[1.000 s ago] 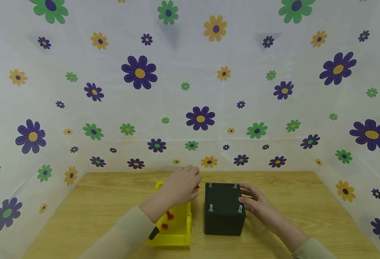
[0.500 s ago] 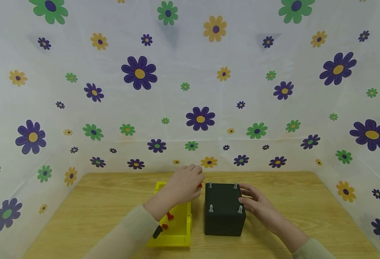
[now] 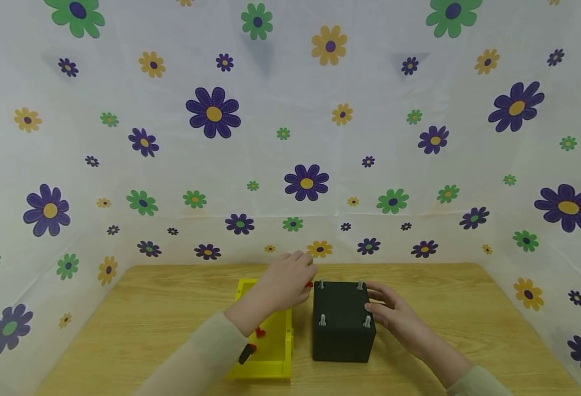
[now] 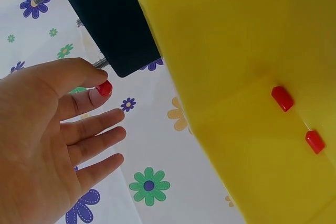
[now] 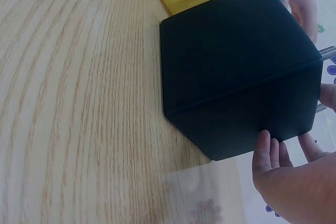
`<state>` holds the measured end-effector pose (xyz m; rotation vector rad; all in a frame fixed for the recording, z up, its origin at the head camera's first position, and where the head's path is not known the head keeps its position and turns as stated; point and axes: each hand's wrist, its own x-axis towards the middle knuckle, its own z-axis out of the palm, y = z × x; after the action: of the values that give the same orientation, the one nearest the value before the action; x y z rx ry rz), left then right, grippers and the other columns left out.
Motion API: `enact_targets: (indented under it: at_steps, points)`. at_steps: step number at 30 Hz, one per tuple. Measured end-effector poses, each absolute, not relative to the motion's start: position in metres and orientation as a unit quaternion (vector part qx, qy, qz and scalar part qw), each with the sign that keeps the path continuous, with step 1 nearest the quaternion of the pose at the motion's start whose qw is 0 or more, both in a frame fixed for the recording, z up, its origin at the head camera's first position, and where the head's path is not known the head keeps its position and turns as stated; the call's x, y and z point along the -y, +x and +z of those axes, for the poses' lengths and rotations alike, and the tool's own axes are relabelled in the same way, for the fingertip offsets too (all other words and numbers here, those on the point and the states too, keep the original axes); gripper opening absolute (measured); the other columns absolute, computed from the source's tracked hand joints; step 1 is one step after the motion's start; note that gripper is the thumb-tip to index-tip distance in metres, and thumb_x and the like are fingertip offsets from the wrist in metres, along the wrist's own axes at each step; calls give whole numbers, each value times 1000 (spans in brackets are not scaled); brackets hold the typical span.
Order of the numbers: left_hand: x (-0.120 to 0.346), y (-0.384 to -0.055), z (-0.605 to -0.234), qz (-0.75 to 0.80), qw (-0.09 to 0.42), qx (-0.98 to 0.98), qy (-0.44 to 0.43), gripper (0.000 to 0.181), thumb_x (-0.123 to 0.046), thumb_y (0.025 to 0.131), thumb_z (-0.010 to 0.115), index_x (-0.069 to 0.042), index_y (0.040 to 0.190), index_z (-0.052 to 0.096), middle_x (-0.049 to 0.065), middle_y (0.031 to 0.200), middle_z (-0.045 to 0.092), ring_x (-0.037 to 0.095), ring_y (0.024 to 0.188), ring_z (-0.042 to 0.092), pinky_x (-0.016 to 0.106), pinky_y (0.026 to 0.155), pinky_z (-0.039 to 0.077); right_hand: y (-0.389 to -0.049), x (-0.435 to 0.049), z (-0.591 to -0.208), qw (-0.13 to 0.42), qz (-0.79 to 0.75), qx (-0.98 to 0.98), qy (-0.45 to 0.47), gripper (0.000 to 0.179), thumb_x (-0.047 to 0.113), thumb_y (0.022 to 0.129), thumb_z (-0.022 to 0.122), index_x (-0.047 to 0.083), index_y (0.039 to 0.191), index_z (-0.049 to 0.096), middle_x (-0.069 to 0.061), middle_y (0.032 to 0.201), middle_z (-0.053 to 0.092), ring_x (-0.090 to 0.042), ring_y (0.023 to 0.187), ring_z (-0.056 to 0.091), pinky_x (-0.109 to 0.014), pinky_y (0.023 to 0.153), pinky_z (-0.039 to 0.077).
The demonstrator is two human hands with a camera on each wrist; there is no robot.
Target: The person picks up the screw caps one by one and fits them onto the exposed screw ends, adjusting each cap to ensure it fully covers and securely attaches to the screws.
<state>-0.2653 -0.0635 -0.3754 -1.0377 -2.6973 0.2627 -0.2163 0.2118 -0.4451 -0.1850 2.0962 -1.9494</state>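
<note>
My left hand (image 3: 287, 280) pinches a small red cap (image 4: 104, 88) between thumb and index finger. The other three fingers stretch out free. It is just left of a black box (image 3: 342, 308), close to the far left of several threaded metal studs (image 3: 321, 284) rising from the box's top corners. In the left wrist view the cap is beside a stud's tip; whether they touch cannot be told. My right hand (image 3: 394, 313) holds the box's right side, thumb at the top edge and fingers against the side face (image 5: 262, 119).
Left of the box lies a yellow tray (image 3: 275, 367), partly hidden under my left forearm. Loose red caps (image 4: 282, 98) lie inside it. Both stand on a wooden table (image 3: 147, 319), enclosed by a white flower-print sheet (image 3: 270, 159).
My left hand has moved slightly right with the red cap, nearer the box's far left stud. The right hand and the box stay in place.
</note>
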Motion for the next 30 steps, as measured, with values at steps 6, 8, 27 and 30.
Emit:
enact_targets:
  at_steps: [6,8,27,30]
  points:
    - [60,-266,-376,94,111,925,-351,26,-31,98,76,-18,120,73,1,120,68,19,108,60,31,100,56,-217,-212,-447,137,-671,-726,-63,68,17,107,60,0,164,27,-31,166,31,-26,136,58,-27,107,55]
    - [59,-268,-376,93,109,926,-350,27,-31,98,75,-18,121,73,1,122,68,19,109,60,31,101,55,-217,-213,-447,138,-671,-726,-65,68,17,107,60,0,164,27,-31,167,31,-26,136,58,-27,108,55]
    - [50,-273,-374,77,109,927,-351,24,-30,99,74,-17,118,72,1,120,68,20,111,60,33,103,55,-217,-214,-447,147,-673,-720,-85,71,19,108,59,0,166,23,-32,168,26,-22,135,58,-24,106,55]
    - [49,-274,-373,77,110,926,-352,23,-31,100,74,-17,118,72,1,121,68,20,112,61,33,103,55,-217,-214,-447,143,-673,-721,-81,70,18,108,60,0,165,24,-32,167,28,-23,135,58,-23,105,55]
